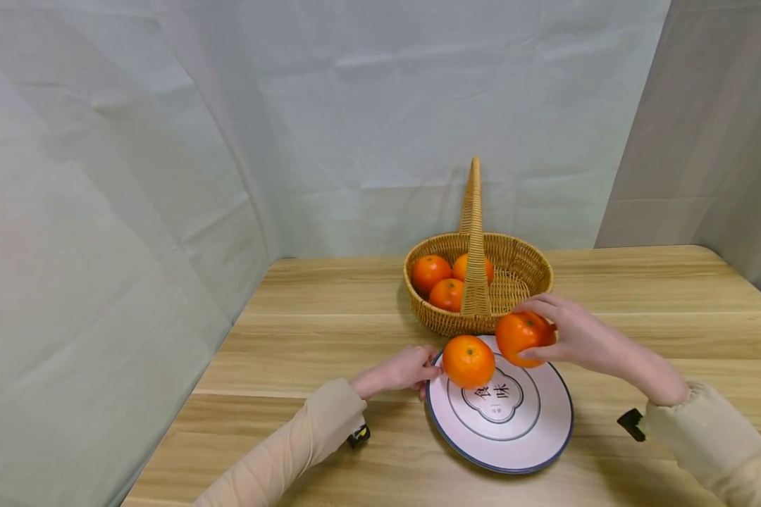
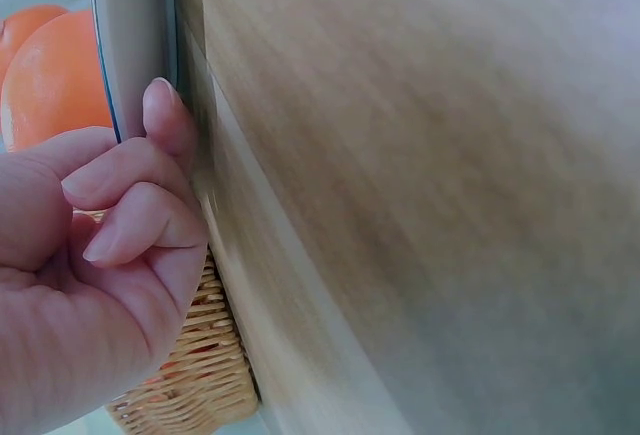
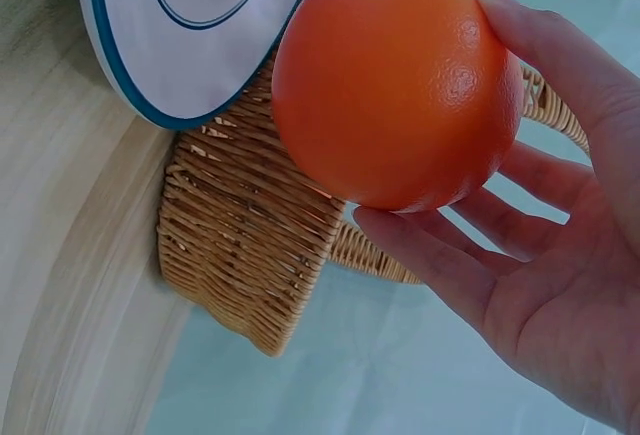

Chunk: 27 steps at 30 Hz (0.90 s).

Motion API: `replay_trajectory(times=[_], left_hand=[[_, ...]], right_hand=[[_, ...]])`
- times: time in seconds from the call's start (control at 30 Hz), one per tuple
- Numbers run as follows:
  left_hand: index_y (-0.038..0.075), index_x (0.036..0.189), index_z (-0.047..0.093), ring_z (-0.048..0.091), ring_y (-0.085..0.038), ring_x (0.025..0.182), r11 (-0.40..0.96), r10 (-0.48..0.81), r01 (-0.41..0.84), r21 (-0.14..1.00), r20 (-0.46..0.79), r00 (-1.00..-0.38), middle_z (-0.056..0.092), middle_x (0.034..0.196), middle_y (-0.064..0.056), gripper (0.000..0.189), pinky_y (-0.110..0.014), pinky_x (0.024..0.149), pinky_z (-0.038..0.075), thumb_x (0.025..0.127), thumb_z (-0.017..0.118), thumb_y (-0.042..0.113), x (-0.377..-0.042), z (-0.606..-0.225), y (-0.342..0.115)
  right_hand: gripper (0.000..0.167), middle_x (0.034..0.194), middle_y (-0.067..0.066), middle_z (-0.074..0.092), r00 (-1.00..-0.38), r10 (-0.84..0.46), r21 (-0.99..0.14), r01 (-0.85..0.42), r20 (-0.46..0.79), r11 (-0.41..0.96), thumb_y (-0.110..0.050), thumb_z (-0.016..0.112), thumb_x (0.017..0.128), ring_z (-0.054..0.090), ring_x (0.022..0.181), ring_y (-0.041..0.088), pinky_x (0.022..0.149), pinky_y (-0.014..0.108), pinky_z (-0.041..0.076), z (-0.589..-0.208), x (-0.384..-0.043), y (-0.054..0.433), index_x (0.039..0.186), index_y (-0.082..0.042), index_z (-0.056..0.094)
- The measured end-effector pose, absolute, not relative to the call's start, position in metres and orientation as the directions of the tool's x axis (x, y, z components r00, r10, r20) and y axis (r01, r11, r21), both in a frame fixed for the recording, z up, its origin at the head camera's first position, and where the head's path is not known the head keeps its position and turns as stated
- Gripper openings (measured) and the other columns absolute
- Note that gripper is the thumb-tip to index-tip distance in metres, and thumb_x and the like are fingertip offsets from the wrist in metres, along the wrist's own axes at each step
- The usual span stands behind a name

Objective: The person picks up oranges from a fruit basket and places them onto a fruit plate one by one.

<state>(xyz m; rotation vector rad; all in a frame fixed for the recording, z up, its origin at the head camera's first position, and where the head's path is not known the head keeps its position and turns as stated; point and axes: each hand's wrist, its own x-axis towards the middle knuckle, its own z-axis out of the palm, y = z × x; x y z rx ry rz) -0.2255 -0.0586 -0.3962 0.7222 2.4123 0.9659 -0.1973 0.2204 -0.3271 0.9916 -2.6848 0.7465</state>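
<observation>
My right hand [image 1: 573, 334] holds an orange [image 1: 525, 339] over the plate's far right rim, just in front of the basket. In the right wrist view, thumb and fingers curl round this orange [image 3: 395, 90] from opposite sides. A white plate [image 1: 507, 451] with a blue rim and dark printed characters lies before the basket. At its left edge, my left hand [image 1: 406, 370] pinches the rim. The left wrist view shows the thumb on the plate's upper side and curled fingers [image 2: 130, 170] at its underside. Another orange [image 1: 468, 362] sits on the plate, close to the left thumb.
Behind the plate stands a wicker basket [image 1: 437, 322] with a tall handle [image 1: 475, 239]. Three oranges [image 1: 431, 273] lie in its left part. Both stand on a wooden table [image 1: 330, 310]. Pale cloth [image 1: 418, 105] hangs behind the table and on its left.
</observation>
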Motion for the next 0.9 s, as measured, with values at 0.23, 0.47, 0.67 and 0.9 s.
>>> replay_trajectory(times=[0.23, 0.47, 0.67, 0.9], left_hand=[[0.001, 0.092, 0.048, 0.052, -0.013, 0.044, 0.619, 0.608, 0.297, 0.727, -0.205, -0.767, 0.052, 0.057, -0.007, 0.006, -0.021, 0.041, 0.04, 0.091, 0.053, 0.004, -0.227, -0.398, -0.059], [0.002, 0.091, 0.048, 0.053, -0.013, 0.045, 0.623, 0.603, 0.293, 0.725, -0.207, -0.771, 0.051, 0.059, -0.007, 0.006, -0.023, 0.042, 0.044, 0.09, 0.054, 0.004, -0.227, -0.398, -0.058], [0.002, 0.091, 0.048, 0.053, -0.013, 0.045, 0.629, 0.598, 0.289, 0.722, -0.212, -0.773, 0.051, 0.059, -0.007, 0.007, -0.023, 0.043, 0.044, 0.09, 0.054, 0.004, -0.227, -0.398, -0.058], [0.001, 0.091, 0.048, 0.053, -0.014, 0.046, 0.624, 0.594, 0.264, 0.736, -0.226, -0.772, 0.051, 0.06, -0.008, 0.006, -0.023, 0.042, 0.043, 0.09, 0.054, 0.004, -0.227, -0.397, -0.058]], right_hand=[[0.052, 0.103, 0.008, 0.054, -0.751, -0.571, -0.383, -0.66, 0.331, 0.646, -0.019, 0.081, 0.067, 0.053, 0.084, 0.021, 0.064, 0.03, 0.049, -0.33, -0.198, 0.22, 0.11, -0.002, 0.058], [0.053, 0.105, 0.008, 0.054, -0.756, -0.569, -0.376, -0.654, 0.323, 0.656, -0.02, 0.081, 0.066, 0.052, 0.086, 0.022, 0.068, 0.035, 0.048, -0.334, -0.199, 0.219, 0.111, -0.003, 0.059], [0.053, 0.11, 0.012, 0.054, -0.775, -0.562, -0.393, -0.632, 0.29, 0.668, -0.018, 0.08, 0.067, 0.052, 0.09, 0.025, 0.073, 0.04, 0.047, -0.338, -0.199, 0.218, 0.112, -0.003, 0.058], [0.053, 0.111, 0.011, 0.053, -0.785, -0.559, -0.415, -0.617, 0.266, 0.669, -0.019, 0.08, 0.066, 0.051, 0.09, 0.023, 0.074, 0.039, 0.046, -0.342, -0.198, 0.217, 0.112, -0.003, 0.058]])
